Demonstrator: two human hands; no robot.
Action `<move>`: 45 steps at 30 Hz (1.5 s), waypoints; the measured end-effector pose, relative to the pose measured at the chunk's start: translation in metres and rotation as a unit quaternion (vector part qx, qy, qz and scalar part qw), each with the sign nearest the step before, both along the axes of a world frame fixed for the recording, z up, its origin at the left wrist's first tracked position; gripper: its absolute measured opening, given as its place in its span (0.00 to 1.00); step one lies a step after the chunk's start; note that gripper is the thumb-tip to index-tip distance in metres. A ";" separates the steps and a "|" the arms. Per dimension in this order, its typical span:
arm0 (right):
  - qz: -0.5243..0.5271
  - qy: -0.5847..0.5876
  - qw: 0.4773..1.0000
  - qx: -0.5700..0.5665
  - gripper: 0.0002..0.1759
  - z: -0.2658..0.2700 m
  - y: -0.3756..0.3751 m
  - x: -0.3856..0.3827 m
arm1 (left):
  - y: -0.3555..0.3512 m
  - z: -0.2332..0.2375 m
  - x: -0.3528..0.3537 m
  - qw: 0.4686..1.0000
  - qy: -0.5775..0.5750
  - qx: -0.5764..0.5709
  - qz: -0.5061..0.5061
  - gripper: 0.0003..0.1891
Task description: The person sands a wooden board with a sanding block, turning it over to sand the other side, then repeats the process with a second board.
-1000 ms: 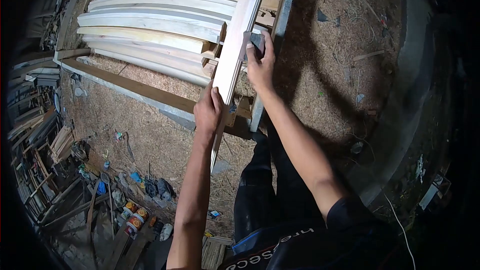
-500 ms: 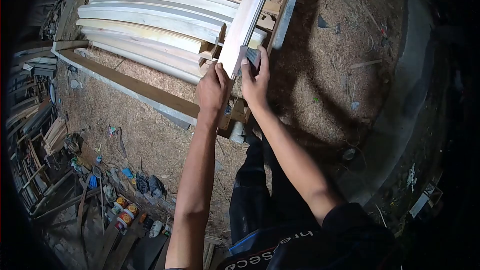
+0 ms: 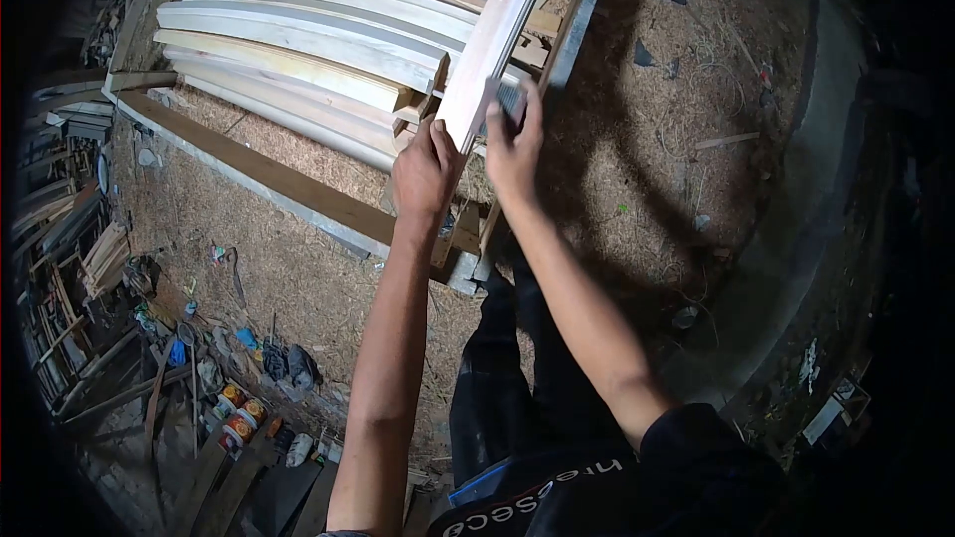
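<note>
A long pale wooden board with a grooved right edge runs from the top of the view down to my hands. My left hand is closed round its near end, thumb on top. Against the board's right edge, my right hand pinches a grey block between thumb and fingers; the hand is slightly blurred. Part of the block is hidden by the fingers.
Several pale boards lie side by side left of the held board. A long beam crosses below them. Scrap wood, orange-labelled containers and bags lie lower left. Wood shavings cover the ground.
My right hand and the grey block have moved slightly up along the board's edge. My left hand keeps its hold, and the view has shifted a little.
</note>
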State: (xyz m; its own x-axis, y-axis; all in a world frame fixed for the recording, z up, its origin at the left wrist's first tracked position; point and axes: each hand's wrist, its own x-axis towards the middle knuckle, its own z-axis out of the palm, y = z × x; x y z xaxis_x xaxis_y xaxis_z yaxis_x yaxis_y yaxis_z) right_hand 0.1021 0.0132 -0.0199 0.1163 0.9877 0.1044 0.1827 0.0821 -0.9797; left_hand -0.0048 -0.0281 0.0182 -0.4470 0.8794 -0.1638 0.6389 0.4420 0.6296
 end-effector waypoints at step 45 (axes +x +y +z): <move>-0.044 0.069 0.996 -0.032 0.30 0.004 0.050 -0.002 | 0.000 -0.002 -0.001 0.999 -0.037 0.035 0.007 0.23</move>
